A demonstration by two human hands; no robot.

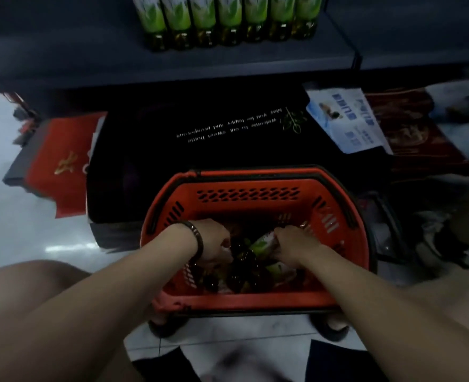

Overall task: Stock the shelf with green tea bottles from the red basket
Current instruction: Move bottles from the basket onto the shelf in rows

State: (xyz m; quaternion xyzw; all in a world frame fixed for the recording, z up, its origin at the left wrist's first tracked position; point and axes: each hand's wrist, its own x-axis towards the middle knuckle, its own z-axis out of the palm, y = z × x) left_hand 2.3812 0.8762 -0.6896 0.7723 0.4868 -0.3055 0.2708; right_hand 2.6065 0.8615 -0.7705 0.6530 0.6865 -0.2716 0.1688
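The red basket (pixel 255 188) stands on the floor in front of me, between my knees. Several green tea bottles (pixel 244 271) with dark caps and green-white labels lie in its bottom. Both my hands reach down into it. My right hand (pixel 291 246) is closed around one bottle (pixel 263 242) by its labelled body. My left hand (pixel 214 241), with a dark bracelet on the wrist, curls over bottles at the left; what its fingers hold is hidden. A row of several bottles (pixel 227 20) stands upright on the dark shelf (pixel 227 67) above.
Under the shelf lies a black mat with white lettering (pixel 227 128). A red and black box (pixel 54 164) sits at the left, a blue-white packet (pixel 349 119) and dark red items (pixel 409 128) at the right. Pale tiled floor (pixel 13 221) surrounds the basket.
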